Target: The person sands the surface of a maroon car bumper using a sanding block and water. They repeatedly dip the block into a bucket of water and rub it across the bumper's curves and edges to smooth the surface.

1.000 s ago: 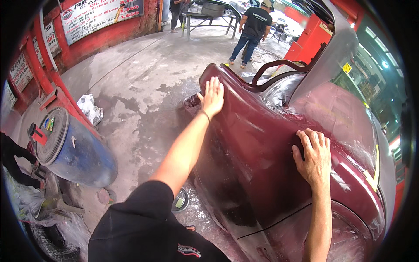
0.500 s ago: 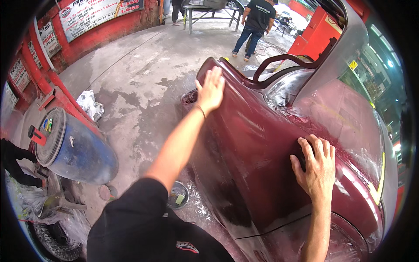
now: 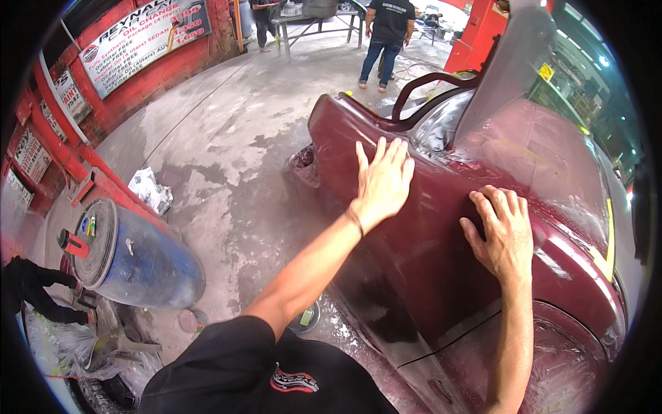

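Note:
A glossy maroon car body panel (image 3: 427,255) fills the middle and right, with pale dusty streaks and a dark patch low on its side. My left hand (image 3: 383,181) lies flat on its upper part, fingers spread, below the curved frame of an opening (image 3: 441,81). To the right, my right hand (image 3: 502,234) rests on the same panel, its fingers slightly bent and apart. No object shows in either hand, though what lies under the right palm is hidden. Yellow tape (image 3: 609,238) runs along the car's right side.
A blue drum (image 3: 162,265) with a red-handled tool on its lid stands at left. Behind it lies crumpled white plastic (image 3: 149,191). A round container (image 3: 307,319) sits partly behind my left arm. One person (image 3: 387,41) stands at the back; another's dark sleeve (image 3: 38,272) shows far left.
My left hand has moved from the panel's far corner, right and nearer to me, across its surface. My right hand stays at about the same spot. The view has shifted slightly.

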`<state>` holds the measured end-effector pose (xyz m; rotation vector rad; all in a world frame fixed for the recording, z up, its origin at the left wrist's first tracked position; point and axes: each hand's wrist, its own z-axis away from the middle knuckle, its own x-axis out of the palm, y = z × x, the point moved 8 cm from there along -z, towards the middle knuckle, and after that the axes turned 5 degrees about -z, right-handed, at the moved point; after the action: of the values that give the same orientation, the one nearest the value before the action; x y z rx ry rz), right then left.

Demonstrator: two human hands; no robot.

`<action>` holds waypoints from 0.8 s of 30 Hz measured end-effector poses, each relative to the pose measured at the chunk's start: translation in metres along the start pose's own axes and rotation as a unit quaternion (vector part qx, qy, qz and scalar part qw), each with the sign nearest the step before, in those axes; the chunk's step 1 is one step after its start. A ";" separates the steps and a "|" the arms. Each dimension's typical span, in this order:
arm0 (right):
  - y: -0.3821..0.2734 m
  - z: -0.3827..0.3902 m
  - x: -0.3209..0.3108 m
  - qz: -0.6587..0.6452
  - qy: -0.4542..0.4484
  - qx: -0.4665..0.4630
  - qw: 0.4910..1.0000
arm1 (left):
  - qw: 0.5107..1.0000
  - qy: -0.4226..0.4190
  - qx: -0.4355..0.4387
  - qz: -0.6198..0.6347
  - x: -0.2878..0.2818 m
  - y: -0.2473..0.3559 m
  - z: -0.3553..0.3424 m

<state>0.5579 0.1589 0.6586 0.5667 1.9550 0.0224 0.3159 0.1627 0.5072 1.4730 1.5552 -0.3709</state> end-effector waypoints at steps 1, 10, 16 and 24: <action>0.005 0.002 -0.001 0.003 0.002 0.000 1.000 | 0.999 0.034 0.013 0.016 0.007 0.014 0.017; 0.016 0.010 -0.007 -0.002 0.032 0.019 0.999 | 0.969 -0.128 0.122 -0.173 -0.016 0.037 -0.060; 0.018 0.015 -0.011 -0.026 0.052 0.005 0.998 | 0.996 0.000 0.084 -0.015 -0.018 0.035 -0.022; 0.022 0.015 -0.015 -0.027 0.084 0.021 0.996 | 0.995 0.039 0.060 0.066 -0.020 0.100 0.005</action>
<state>0.5839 0.1688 0.6705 0.5544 2.1378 -0.0036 0.4045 0.1702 0.5563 1.6924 1.5084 -0.3384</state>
